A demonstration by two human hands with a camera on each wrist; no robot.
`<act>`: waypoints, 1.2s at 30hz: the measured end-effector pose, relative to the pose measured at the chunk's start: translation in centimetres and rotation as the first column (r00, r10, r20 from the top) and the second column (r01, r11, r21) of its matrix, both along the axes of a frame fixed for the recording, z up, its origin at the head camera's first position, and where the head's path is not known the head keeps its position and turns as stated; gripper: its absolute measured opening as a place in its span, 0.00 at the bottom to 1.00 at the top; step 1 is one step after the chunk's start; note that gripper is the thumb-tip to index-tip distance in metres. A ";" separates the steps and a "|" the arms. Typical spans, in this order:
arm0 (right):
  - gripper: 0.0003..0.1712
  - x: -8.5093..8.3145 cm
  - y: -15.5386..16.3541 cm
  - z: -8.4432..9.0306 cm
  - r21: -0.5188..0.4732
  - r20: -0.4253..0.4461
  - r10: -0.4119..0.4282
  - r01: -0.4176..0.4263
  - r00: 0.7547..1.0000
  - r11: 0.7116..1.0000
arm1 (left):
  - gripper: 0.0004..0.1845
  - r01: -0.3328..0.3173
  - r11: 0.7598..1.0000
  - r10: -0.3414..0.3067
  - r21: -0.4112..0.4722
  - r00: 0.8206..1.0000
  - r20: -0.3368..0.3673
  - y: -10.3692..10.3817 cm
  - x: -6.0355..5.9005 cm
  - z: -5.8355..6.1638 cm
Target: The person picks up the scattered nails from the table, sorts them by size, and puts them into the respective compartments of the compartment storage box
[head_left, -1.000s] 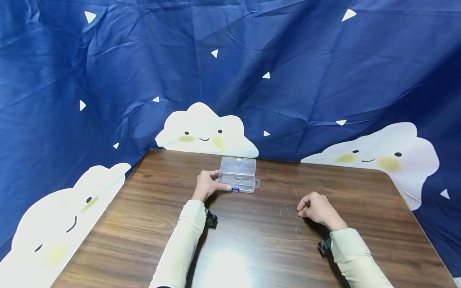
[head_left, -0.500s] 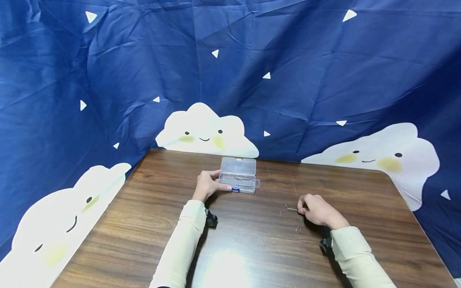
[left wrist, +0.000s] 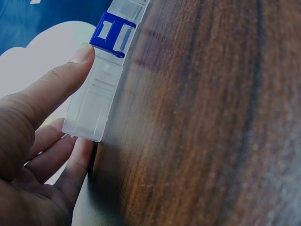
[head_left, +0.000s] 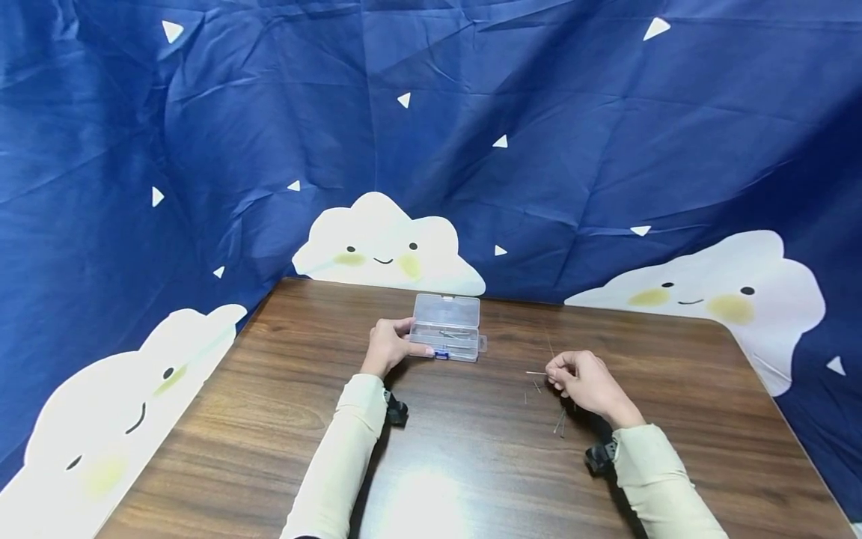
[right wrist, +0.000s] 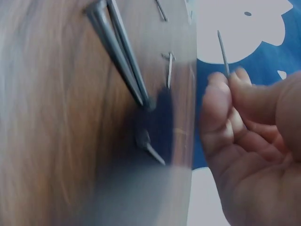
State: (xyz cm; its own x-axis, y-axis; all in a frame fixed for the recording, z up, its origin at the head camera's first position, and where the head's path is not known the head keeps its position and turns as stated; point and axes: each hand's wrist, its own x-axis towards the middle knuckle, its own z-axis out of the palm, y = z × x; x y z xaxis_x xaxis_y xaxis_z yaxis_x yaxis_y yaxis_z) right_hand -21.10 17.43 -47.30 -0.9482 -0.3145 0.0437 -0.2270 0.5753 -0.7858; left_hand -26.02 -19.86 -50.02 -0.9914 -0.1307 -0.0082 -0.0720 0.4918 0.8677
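My left hand (head_left: 385, 347) holds the left end of a clear plastic box (head_left: 446, 311), thumb along its front and fingers behind the end. The box stands at the back of the table with its lid up; a few thin metal pieces lie inside. In the left wrist view the thumb tip lies beside the blue latch (left wrist: 113, 35). My right hand (head_left: 587, 383) pinches a nail (right wrist: 223, 51) between thumb and fingertips, its pointed end sticking out to the left in the head view. Several loose nails (right wrist: 123, 59) lie on the table below and beside this hand.
The brown wooden table (head_left: 471, 449) reaches back to a blue cloth (head_left: 431, 150) with white clouds and triangles. Dark wrist cameras (head_left: 397, 412) sit on both wrists, by the pale sleeves (head_left: 337, 457).
My right hand has picked a nail up from the table and moved slightly up and to the left with it. The left hand and the box have stayed in place.
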 end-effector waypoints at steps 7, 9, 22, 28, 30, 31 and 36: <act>0.07 -0.3 -1.3 -0.4 -0.043 0.006 -0.013 0.013 1.000 0.999 | 0.43 -0.004 1.000 0.004 -0.008 1.000 0.001 0.0 -0.1 -0.1; 0.07 -0.4 -1.7 -0.5 -0.052 0.001 -0.006 0.006 1.000 0.999 | 0.43 -0.007 1.000 0.007 -0.012 1.000 0.002 -0.1 -0.1 0.0; 0.08 -1.1 -3.8 -0.5 0.005 -0.066 -0.036 0.036 0.997 0.999 | 0.43 -0.004 1.000 0.004 -0.023 1.000 0.001 0.0 -0.2 -0.1; 0.08 -1.5 -4.9 -0.1 0.010 -0.053 -0.081 0.082 0.995 0.997 | 0.43 -0.004 1.000 0.004 -0.026 1.000 -0.006 -0.1 -0.2 0.1; 0.08 -1.6 -5.2 0.0 0.014 -0.046 -0.102 0.102 0.994 0.995 | 0.43 -0.002 1.000 0.002 -0.030 1.000 -0.005 -0.1 -0.2 0.1; 0.09 -1.6 -5.3 0.1 0.016 -0.043 -0.109 0.110 0.993 0.994 | 0.43 -0.001 1.000 0.001 -0.030 1.000 -0.005 0.0 -0.2 0.1; 0.09 -1.8 -6.2 0.1 0.023 -0.059 -0.121 0.122 0.991 0.992 | 0.43 0.000 0.999 0.000 -0.035 1.000 -0.005 0.0 -0.1 0.0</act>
State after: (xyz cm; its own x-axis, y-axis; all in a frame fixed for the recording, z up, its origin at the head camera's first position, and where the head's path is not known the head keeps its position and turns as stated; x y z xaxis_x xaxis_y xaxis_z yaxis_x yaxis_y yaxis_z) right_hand -22.93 11.20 -47.23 -0.9757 -0.1990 0.0920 -0.1983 0.6222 -0.7574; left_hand -26.15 -19.84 -49.97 -0.9914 -0.1310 0.0013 -0.0678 0.5215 0.8506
